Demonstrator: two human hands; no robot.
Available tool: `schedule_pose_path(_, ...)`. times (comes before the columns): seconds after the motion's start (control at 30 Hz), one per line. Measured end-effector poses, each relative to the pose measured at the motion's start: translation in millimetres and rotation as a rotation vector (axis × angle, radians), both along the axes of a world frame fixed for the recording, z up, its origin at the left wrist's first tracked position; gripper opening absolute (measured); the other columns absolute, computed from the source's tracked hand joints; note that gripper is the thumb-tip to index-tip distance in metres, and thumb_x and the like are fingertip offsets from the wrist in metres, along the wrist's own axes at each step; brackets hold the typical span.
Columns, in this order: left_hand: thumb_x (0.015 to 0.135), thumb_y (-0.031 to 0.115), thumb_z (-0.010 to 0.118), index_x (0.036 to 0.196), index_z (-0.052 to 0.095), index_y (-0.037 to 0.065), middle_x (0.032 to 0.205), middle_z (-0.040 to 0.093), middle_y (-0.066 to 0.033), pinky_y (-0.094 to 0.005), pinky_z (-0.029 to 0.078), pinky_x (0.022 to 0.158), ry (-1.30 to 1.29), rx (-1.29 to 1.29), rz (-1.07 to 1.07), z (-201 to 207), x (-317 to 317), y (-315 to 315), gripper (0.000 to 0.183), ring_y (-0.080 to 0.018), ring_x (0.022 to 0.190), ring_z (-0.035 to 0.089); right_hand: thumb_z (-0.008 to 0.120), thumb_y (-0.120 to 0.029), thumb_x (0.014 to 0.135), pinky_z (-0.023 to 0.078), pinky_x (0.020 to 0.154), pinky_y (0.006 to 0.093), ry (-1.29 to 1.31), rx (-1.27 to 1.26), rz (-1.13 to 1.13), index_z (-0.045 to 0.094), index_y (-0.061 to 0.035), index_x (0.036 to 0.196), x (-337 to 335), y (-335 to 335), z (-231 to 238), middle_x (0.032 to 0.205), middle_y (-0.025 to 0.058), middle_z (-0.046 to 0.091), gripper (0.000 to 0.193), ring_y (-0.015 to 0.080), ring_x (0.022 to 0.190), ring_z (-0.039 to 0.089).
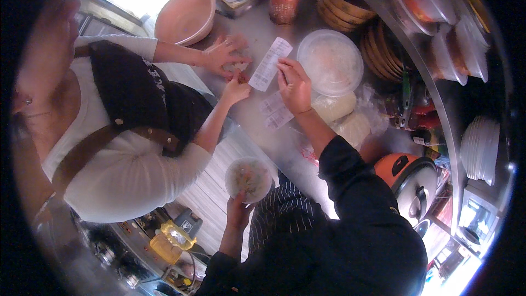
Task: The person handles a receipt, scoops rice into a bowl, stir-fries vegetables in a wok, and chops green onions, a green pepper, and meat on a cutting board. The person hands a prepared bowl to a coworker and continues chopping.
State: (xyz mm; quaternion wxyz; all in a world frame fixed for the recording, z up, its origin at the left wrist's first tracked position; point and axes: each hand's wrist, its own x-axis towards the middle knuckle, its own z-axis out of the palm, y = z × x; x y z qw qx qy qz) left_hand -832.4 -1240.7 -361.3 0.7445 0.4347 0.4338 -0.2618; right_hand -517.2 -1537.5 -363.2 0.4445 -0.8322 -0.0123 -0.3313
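My left hand (238, 211) is closed on the rim of a round white bowl (230, 172) low in front of me. The bowl holds pale food with bits of green and orange, too blurred to name. Over the counter, my right hand (296, 86) pinches a long printed paper slip (267, 68) between thumb and fingers. Under and beside it, more printed slips (275, 111) lie on the counter. A large round white container (330, 63) stands just right of that hand, with clear plastic bags of pale food (350, 126) below it.
At left, a co-worker in a white top (131, 181) and dark apron works with both hands (226, 57) near my slip. A pink basin (186, 17), a chopstick holder (282, 8) and steamer baskets (342, 8) line the back. An orange cooker (392, 170) stands right.
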Motion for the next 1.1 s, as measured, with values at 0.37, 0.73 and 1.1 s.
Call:
schedule_pose_path(0.37, 0.1, 0.04, 0.077, 0.163, 0.036, -0.001, 0.154, 0.054, -0.0203, -0.059, 0.049, 0.115, 0.019, 0.001, 0.036, -1, -4, 1, 0.086, -0.04, 0.142, 0.056, 0.077, 0.001, 0.092, 0.062, 0.097, 0.0406, 0.001, -0.011, 0.037, 0.078, -0.0028, 0.113, 15, 14, -7, 0.124, 0.0134, 0.078, 0.021, 0.0343, 0.112, 0.075)
schedule_pose_path(0.73, 0.101, 0.036, 0.074, 0.156, 0.052, 0.007, 0.143, 0.065, -0.0105, -0.0457, 0.057, 0.098, -0.019, -0.005, 0.036, 8, 3, -5, 0.066, -0.0267, 0.127, 0.067, 0.073, -0.014, 0.092, 0.058, 0.105, 0.0474, 0.278, -0.421, 0.321, 0.077, -0.0069, 0.125, 35, -2, -16, 0.14, 0.0112, 0.072, 0.034, 0.0344, 0.129, 0.067)
schedule_pose_path(1.1, 0.097, 0.044, 0.078, 0.16, 0.048, 0.006, 0.153, 0.06, -0.0118, -0.0484, 0.053, 0.11, -0.159, -0.003, 0.002, -10, 52, 8, 0.08, -0.0293, 0.14, 0.06, 0.068, -0.006, 0.093, 0.058, 0.102, 0.0467, 0.779, -0.717, 0.47, 0.075, -0.0068, 0.123, -33, -52, -46, 0.138, 0.0123, 0.072, 0.031, 0.0366, 0.121, 0.07)
